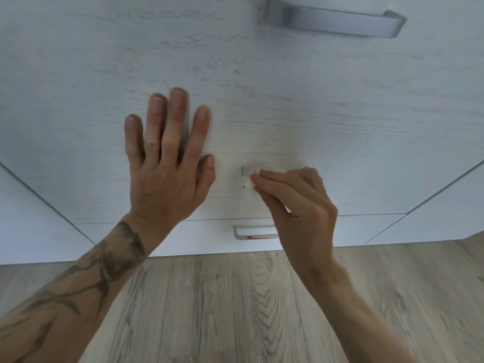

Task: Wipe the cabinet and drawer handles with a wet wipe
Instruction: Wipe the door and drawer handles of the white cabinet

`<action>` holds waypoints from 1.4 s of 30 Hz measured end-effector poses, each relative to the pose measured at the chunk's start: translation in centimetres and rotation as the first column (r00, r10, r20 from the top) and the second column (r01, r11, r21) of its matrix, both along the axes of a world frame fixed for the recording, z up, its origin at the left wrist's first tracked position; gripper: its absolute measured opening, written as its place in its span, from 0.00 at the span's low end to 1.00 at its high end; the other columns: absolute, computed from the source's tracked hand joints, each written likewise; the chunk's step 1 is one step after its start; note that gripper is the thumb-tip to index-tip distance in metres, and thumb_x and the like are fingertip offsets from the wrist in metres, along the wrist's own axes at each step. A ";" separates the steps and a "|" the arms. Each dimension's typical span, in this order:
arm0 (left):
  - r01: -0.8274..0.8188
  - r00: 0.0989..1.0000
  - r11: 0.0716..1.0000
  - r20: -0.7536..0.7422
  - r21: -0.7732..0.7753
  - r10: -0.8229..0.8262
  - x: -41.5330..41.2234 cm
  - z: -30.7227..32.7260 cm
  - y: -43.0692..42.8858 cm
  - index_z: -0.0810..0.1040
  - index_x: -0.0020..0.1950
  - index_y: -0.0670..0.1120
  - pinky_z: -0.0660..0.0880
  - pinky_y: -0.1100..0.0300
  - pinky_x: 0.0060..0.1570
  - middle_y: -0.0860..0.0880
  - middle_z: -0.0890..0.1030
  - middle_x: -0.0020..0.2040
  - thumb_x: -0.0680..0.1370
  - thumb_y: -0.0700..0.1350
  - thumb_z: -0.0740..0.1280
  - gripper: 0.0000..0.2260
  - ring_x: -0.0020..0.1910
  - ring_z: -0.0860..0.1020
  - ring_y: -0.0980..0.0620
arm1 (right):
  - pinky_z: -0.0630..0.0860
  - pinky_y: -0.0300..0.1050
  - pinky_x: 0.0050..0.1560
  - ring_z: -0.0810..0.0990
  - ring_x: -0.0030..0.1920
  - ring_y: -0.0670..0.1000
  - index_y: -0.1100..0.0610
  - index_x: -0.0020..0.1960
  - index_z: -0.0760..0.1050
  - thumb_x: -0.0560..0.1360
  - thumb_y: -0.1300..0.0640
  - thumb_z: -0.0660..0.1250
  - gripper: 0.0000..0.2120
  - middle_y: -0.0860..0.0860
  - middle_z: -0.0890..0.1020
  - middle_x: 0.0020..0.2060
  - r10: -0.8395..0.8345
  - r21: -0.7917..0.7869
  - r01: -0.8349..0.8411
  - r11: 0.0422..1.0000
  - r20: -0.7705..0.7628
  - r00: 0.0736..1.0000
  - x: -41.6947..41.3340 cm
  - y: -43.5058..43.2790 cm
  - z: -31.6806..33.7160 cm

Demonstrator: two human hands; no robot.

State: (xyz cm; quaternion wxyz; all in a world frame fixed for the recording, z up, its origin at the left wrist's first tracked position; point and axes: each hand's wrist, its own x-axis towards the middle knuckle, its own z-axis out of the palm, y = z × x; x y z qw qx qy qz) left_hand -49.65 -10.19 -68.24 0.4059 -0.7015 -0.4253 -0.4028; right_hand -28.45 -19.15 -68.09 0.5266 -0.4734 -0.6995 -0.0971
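Your right hand [296,205] pinches a small crumpled white wipe [252,180] against the middle silver handle [246,171], while your left hand [167,163] lies spread flat on the pale drawer [340,121].

The right hand [296,205] covers most of the middle handle [246,171]; only its left end shows, and a sliver at the right. The wet wipe [252,180] is nearly all tucked under the fingers, so its size and folds cannot be told. The lowest handle [252,233] loses its right end behind the same hand. The top handle [337,20] is cut by the upper edge. Both forearms run out of view at the bottom.
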 end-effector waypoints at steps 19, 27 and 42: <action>0.009 1.000 1.000 0.007 -0.016 -0.008 0.0 0.1 0.0 0.45 0.86 0.45 0.40 0.42 0.82 0.37 0.50 0.81 0.85 0.52 0.58 0.34 0.84 0.38 0.44 | 0.79 0.33 0.51 0.87 0.49 0.45 0.50 0.49 0.87 0.77 0.60 0.77 0.05 0.48 0.88 0.47 -0.216 -0.384 -0.062 0.921 -0.636 0.741 2.6 -2.3 3.4; 0.018 1.000 1.000 0.006 -0.021 -0.018 -0.1 0.1 -0.2 0.46 0.86 0.45 0.40 0.42 0.82 0.37 0.50 0.81 0.85 0.52 0.58 0.34 0.84 0.38 0.44 | 0.77 0.29 0.45 0.87 0.45 0.42 0.46 0.47 0.87 0.76 0.56 0.78 0.05 0.44 0.89 0.42 -0.337 -0.456 0.022 0.890 -0.624 0.705 2.0 -2.1 4.8; 0.009 1.000 1.000 0.015 -0.011 -0.009 0.0 0.0 -0.1 0.45 0.86 0.45 0.40 0.42 0.82 0.37 0.51 0.81 0.85 0.52 0.58 0.34 0.84 0.38 0.44 | 0.77 0.28 0.42 0.87 0.42 0.42 0.47 0.45 0.88 0.75 0.56 0.79 0.03 0.44 0.89 0.41 -0.378 -0.508 0.009 0.861 -0.630 0.678 2.0 -2.3 5.4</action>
